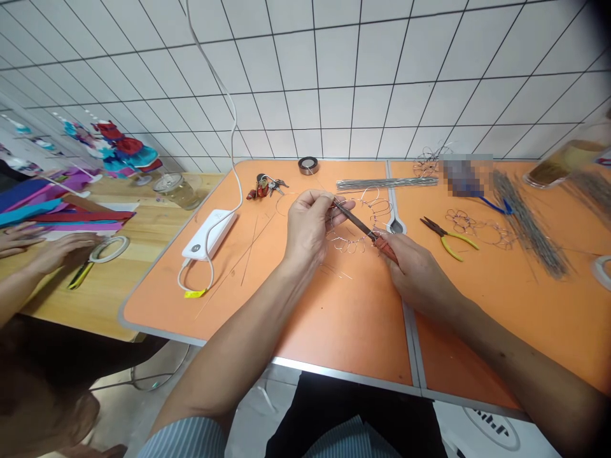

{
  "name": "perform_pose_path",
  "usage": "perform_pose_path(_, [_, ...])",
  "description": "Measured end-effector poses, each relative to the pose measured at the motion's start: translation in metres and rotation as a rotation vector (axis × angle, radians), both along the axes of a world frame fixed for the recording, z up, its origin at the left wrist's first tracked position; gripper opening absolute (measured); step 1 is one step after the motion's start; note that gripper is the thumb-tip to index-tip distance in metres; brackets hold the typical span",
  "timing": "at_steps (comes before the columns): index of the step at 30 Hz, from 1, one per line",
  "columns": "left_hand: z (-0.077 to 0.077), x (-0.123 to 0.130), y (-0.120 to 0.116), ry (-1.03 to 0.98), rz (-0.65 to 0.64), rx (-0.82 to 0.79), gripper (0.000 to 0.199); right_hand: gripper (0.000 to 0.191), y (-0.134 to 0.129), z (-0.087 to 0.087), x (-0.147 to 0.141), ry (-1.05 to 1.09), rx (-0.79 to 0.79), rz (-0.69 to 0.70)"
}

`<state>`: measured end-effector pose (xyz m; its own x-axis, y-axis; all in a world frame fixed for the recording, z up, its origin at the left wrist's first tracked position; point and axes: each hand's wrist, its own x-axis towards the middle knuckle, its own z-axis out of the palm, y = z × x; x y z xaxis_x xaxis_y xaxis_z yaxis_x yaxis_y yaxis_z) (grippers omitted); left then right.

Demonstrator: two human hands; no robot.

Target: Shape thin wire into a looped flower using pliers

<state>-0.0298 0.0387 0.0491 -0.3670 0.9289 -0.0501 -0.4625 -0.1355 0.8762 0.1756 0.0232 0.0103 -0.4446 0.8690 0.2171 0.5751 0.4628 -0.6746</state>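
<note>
My right hand (415,264) is closed around the red handle of a tool with a long dark metal shaft (356,219). The tool points up and left, its tip at the fingers of my left hand (308,222). Thumb and forefinger of that hand are pinched together, probably on thin wire, though the fingers mostly hide it. Around and below the shaft shows a ring of thin wire bent into loops (351,245). Whether my left hand holds this ring I cannot tell. Loose wire pieces (337,272) lie on the orange table below.
Yellow-handled pliers (449,238), looped wire (461,221) and wire bundles (529,222) lie to the right. Another bundle (386,183), black tape (308,166) and keys (272,186) are behind my hands. A white power strip (210,235) lies left. A co-worker's hands (62,248) rest on the wooden table.
</note>
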Motion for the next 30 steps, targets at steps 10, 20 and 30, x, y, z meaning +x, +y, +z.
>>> perform_pose_path(10, [-0.0033,-0.0009,0.0016,-0.004,-0.010,0.029,0.020,0.024,-0.0006,0.0014,0.0013,0.033,-0.013,-0.003])
perform_pose_path(20, [-0.0018,-0.0003,0.0004,-0.009,-0.008,0.020,0.020,0.020,-0.0023,0.0038,0.0010,0.038,-0.033,0.011])
perform_pose_path(30, [-0.0004,0.0000,0.0007,-0.001,-0.006,0.000,0.018,0.027,-0.0050,0.0088,0.0004,0.004,-0.065,-0.008])
